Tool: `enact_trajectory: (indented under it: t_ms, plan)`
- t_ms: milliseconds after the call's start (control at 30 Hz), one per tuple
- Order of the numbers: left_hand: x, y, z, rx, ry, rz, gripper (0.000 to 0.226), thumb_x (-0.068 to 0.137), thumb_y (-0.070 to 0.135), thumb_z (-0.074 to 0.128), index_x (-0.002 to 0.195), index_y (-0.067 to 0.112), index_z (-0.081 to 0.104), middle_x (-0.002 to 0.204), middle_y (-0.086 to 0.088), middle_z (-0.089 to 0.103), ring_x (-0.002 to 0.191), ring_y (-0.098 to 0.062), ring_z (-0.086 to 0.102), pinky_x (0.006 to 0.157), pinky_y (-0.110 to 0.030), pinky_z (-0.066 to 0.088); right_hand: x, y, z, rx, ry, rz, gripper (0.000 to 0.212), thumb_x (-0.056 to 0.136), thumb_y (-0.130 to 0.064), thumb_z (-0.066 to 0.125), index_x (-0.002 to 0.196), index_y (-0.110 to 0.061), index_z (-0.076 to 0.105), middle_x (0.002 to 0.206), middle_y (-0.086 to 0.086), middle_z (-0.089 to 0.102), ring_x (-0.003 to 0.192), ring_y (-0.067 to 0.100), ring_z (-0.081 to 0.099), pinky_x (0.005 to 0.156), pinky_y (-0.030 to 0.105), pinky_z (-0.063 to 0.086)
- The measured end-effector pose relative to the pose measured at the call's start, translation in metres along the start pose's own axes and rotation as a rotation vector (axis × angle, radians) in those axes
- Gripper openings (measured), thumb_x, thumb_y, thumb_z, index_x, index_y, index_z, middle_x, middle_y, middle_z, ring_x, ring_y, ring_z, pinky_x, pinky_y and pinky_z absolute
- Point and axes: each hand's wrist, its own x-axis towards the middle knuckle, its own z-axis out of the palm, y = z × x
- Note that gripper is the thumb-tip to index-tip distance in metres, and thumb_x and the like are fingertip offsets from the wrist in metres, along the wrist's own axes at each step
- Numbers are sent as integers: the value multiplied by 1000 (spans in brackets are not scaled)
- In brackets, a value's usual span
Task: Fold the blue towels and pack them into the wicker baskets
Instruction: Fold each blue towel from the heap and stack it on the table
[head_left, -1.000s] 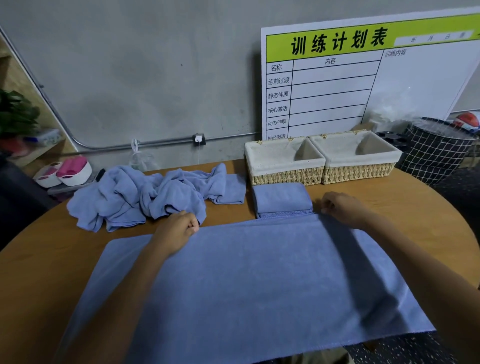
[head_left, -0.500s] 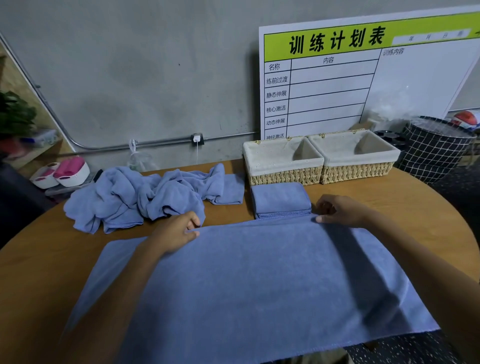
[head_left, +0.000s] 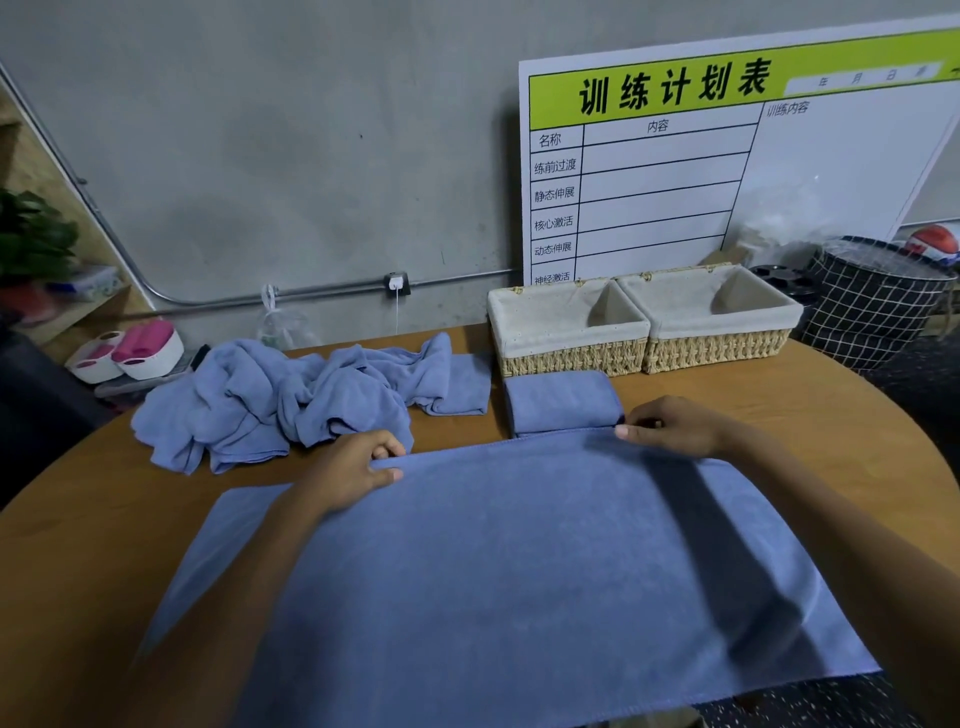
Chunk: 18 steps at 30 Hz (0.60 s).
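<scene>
A blue towel (head_left: 519, 561) lies spread flat on a round wooden table (head_left: 810, 415), its near edge hanging over the table's front. The left hand (head_left: 353, 467) and right hand (head_left: 670, 423) each pinch its far edge. Beyond sit a folded towel (head_left: 561, 400), a crumpled pile of towels (head_left: 291, 400) and two lined wicker baskets (head_left: 644, 332).

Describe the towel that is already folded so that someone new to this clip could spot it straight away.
Find the two wicker baskets at the far edge of the wooden table. Directly in front of the left one lies the folded towel, a compact blue rectangle. Unlike the crumpled pile to its left and the spread towel nearer the camera, it is small and neatly squared.
</scene>
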Motion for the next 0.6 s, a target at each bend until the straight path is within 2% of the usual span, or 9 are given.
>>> enact_trajectory:
  t_ms: [100, 200, 300, 400, 500, 533, 600]
  plan:
    - [-1, 2, -2, -18, 25, 37, 12, 85, 30, 79, 90, 35, 70, 83, 9, 67, 81, -6, 64, 78, -31, 50, 4, -3, 4, -6, 23, -45, 26, 89, -45, 70, 84, -20, 75, 75, -11, 68, 66, -1, 57, 68, 28, 42]
    - [-3, 4, -7, -46, 56, 76, 7, 88, 29, 77, 83, 26, 72, 83, 8, 68, 79, -7, 63, 75, -31, 50, 6, 0, 2, 82, 130, -98, 13, 87, -31, 76, 79, -22, 75, 73, -16, 70, 68, -2, 60, 68, 26, 45]
    - [-9, 10, -13, -72, 111, 98, 9, 89, 22, 76, 81, 24, 72, 87, 15, 66, 77, -3, 61, 71, -22, 45, 3, 0, -6, 139, 225, -157, 16, 83, -38, 73, 77, -24, 73, 70, -20, 67, 67, -2, 59, 64, 19, 42]
    - [-20, 14, -21, -37, 147, 137, 15, 87, 19, 78, 81, 30, 70, 90, 19, 64, 80, -1, 59, 71, -16, 41, -8, 0, -12, 246, 240, -173, 20, 78, -37, 72, 79, -18, 75, 74, -13, 71, 68, -2, 61, 65, 16, 44]
    - [-36, 15, -28, 48, 186, 234, 16, 85, 31, 79, 82, 38, 65, 82, 14, 62, 84, -2, 58, 72, -20, 43, -25, 0, -8, 256, 258, -213, 17, 78, -34, 74, 80, -17, 75, 77, -9, 73, 71, 5, 64, 67, 22, 47]
    - [-42, 16, -30, 78, 198, 276, 11, 84, 40, 75, 83, 37, 65, 83, 16, 62, 84, -2, 58, 73, -20, 44, -32, -2, -5, 240, 272, -236, 17, 79, -34, 74, 80, -17, 75, 79, -10, 72, 72, 7, 65, 68, 22, 47]
    - [-57, 20, -28, 133, 221, 349, 18, 84, 50, 65, 84, 31, 66, 84, 16, 61, 82, -5, 58, 74, -20, 44, -46, -8, 6, 190, 309, -291, 18, 85, -38, 72, 82, -20, 73, 81, -14, 71, 74, 5, 65, 67, 21, 48]
